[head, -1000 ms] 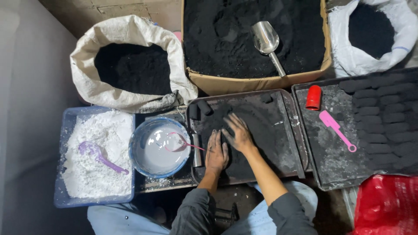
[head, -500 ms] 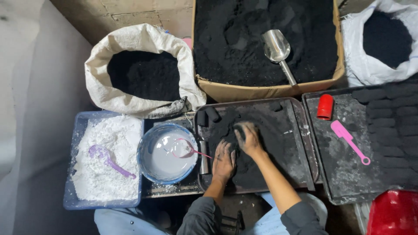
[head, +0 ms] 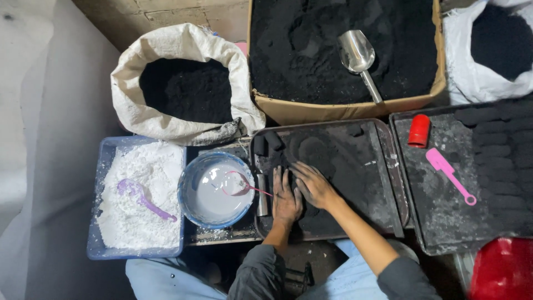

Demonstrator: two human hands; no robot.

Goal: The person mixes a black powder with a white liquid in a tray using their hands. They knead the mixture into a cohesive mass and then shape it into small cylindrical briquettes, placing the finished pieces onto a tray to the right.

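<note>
Both my hands rest on a dark metal tray (head: 388,166) smeared with black powder. My left hand (head: 286,195) lies flat, fingers together, blackened, at the tray's left side. My right hand (head: 312,183) presses beside it with fingers spread on a dark lump of black mass that is mostly hidden under the palms. A couple of small black shaped blocks (head: 266,143) stand in the tray's far left corner. A short metal tube (head: 262,195) lies along the tray's left edge, just left of my left hand.
A blue bowl (head: 191,208) of grey liquid with a pink spoon, and a blue tub (head: 102,166) of white powder with a purple scoop, sit left. Behind are a sack (head: 133,105), a cardboard box (head: 344,108) with a metal scoop (head: 358,55). A second tray (head: 444,222) at right holds black blocks, a red cylinder (head: 419,130), a pink spatula (head: 449,175).
My hands have drawn closer together over the black lump and shifted slightly toward the tray's left. The view has drifted, so everything sits further right in the picture.
</note>
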